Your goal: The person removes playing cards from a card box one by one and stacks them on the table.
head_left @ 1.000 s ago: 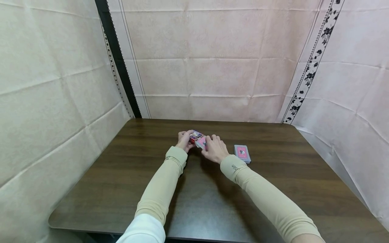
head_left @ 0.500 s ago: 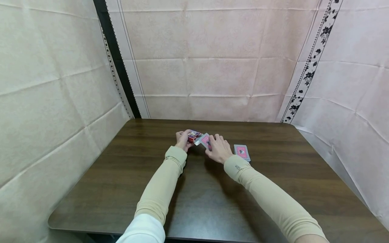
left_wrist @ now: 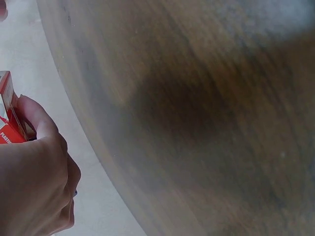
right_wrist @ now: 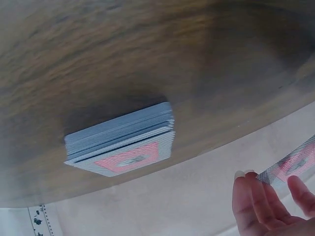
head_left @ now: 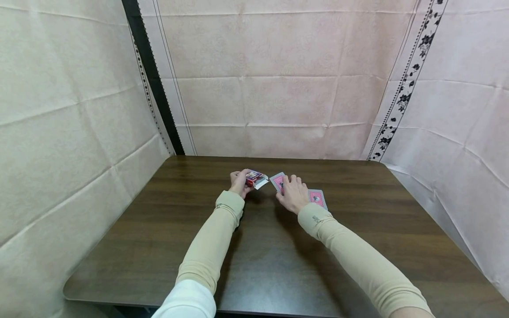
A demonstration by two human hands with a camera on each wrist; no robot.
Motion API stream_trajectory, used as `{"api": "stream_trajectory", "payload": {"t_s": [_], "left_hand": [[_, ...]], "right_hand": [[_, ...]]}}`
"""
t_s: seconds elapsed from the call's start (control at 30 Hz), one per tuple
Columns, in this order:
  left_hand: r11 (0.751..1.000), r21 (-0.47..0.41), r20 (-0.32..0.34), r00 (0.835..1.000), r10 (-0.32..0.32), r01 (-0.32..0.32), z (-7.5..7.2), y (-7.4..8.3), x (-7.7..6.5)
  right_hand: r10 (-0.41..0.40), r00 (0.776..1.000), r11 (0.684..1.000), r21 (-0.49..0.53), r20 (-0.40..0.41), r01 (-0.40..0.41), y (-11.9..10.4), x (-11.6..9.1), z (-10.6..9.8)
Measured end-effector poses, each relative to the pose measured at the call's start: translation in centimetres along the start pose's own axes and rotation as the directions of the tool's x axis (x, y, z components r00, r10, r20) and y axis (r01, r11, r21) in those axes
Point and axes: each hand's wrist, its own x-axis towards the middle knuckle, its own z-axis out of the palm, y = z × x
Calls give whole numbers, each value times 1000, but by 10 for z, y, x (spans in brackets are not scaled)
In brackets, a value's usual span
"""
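My left hand [head_left: 240, 183] grips a red card box [head_left: 253, 178] with its open flap end facing right. In the left wrist view the thumb lies along the box [left_wrist: 12, 129] at the left edge. My right hand [head_left: 293, 194] pinches pink-backed playing cards [head_left: 278, 182] just right of the box, apart from it. Seen from the right wrist, the fingers [right_wrist: 256, 201] lie under the cards [right_wrist: 295, 162] and the thumb on top. A stack of pink-backed playing cards [head_left: 317, 198] rests on the table beside the right hand, partly hidden by it; its layered edge shows in the right wrist view.
The brown wooden table [head_left: 151, 247] has rounded corners. Pale creased cloth [head_left: 286, 97] hangs behind it and on both sides. A black strip [head_left: 159, 88] runs down the cloth at the back left.
My right hand has drawn the playing cards out of the box and moved right, toward the stack. The left hand has shifted slightly left with the box and then stayed nearly still.
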Motion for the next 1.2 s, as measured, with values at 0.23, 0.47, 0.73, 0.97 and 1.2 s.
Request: {"api": "stream_trajectory", "payload": {"t_s": [0.23, 0.47, 0.73, 0.97, 1.2], "left_hand": [[1000, 8, 5, 1000, 8, -8, 0, 2, -1], [1000, 12, 0, 1000, -3, 3, 1, 3, -3], [1000, 5, 3, 1000, -12, 12, 1, 2, -3], [1000, 1, -1, 1000, -11, 11, 1, 2, -2], [1000, 4, -12, 1000, -10, 10, 0, 2, -2]], "right_hand": [[44, 998, 999, -18, 33, -44, 10, -2, -1], [80, 996, 996, -39, 36, -78, 20, -3, 0], [106, 994, 994, -42, 2, -106, 30, -5, 2], [133, 991, 990, -43, -8, -133, 38, -8, 0], [160, 987, 986, -44, 10, -160, 49, -11, -4]]}}
